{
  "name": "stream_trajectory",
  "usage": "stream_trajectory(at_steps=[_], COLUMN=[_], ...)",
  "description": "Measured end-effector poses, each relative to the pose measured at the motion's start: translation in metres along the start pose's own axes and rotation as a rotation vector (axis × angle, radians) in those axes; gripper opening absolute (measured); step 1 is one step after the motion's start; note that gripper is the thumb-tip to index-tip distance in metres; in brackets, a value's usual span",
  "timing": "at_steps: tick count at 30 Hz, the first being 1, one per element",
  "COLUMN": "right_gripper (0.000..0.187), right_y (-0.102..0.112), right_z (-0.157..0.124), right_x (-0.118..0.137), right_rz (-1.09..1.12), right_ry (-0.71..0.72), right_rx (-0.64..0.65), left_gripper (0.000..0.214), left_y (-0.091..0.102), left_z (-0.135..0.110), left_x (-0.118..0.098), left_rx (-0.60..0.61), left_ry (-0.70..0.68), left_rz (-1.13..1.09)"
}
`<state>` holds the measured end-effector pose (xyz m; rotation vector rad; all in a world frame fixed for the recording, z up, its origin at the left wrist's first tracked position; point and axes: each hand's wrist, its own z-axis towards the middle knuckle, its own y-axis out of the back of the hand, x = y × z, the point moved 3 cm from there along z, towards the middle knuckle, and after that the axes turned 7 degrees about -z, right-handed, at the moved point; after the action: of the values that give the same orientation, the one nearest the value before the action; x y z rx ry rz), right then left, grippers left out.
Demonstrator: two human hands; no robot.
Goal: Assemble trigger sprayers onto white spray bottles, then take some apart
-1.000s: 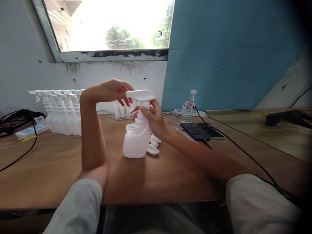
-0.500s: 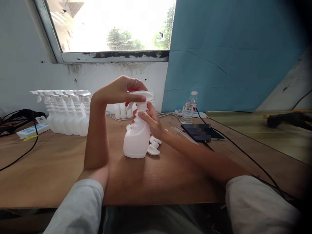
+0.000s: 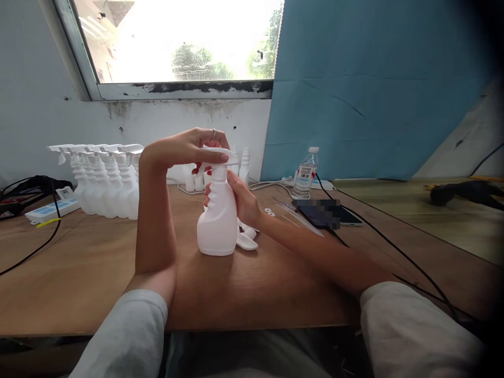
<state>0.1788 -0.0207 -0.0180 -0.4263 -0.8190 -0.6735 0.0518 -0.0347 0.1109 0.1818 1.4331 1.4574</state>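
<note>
A white plastic spray bottle (image 3: 218,231) stands on the wooden table in front of me. From above, my left hand (image 3: 197,148) grips the white trigger spray head (image 3: 226,156) on the bottle's neck, thumb along its near side. My right hand (image 3: 243,199) is wrapped around the ribbed neck from the right and behind, so some of its fingers are hidden. Just right of the bottle's base lie loose white spray head parts (image 3: 247,240), partly covered by the bottle.
A row of white spray bottles (image 3: 106,186) with heads stands at the left, beside a power strip (image 3: 51,210). More white bottles (image 3: 244,165) are behind my hands. A water bottle (image 3: 305,176), thin clear tubes (image 3: 301,219), small white rings (image 3: 269,212), a phone (image 3: 350,216) and black cables lie rightward.
Both hands and the top of the spray bottle have shifted slightly left; the bottle now looks more upright. My right hand has turned around the neck, and small white rings beyond it have come into view.
</note>
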Motion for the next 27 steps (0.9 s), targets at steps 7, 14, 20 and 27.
stream_trajectory(at_steps=[7, 14, 20, 27], right_gripper=[0.035, 0.039, 0.037, 0.036], right_y=[0.0005, -0.0016, -0.001, 0.0007], right_z=[0.002, 0.0013, 0.0019, 0.0016], right_x=[0.0003, 0.0044, 0.0039, 0.0045], right_rz=[-0.093, -0.104, -0.055, -0.081], right_ry=[-0.014, -0.046, -0.041, -0.028], right_rx=[-0.066, -0.103, -0.087, -0.063], left_gripper=[0.025, 0.026, 0.027, 0.026], left_y=[-0.0009, -0.0017, -0.0021, -0.0026], left_z=[-0.0004, -0.0006, 0.0011, 0.0011], left_x=[-0.0005, -0.0027, -0.0018, -0.0012], left_rx=[0.025, 0.031, 0.042, 0.053], left_ry=[0.001, -0.009, -0.024, -0.006], left_rz=[-0.018, 0.022, 0.019, -0.013])
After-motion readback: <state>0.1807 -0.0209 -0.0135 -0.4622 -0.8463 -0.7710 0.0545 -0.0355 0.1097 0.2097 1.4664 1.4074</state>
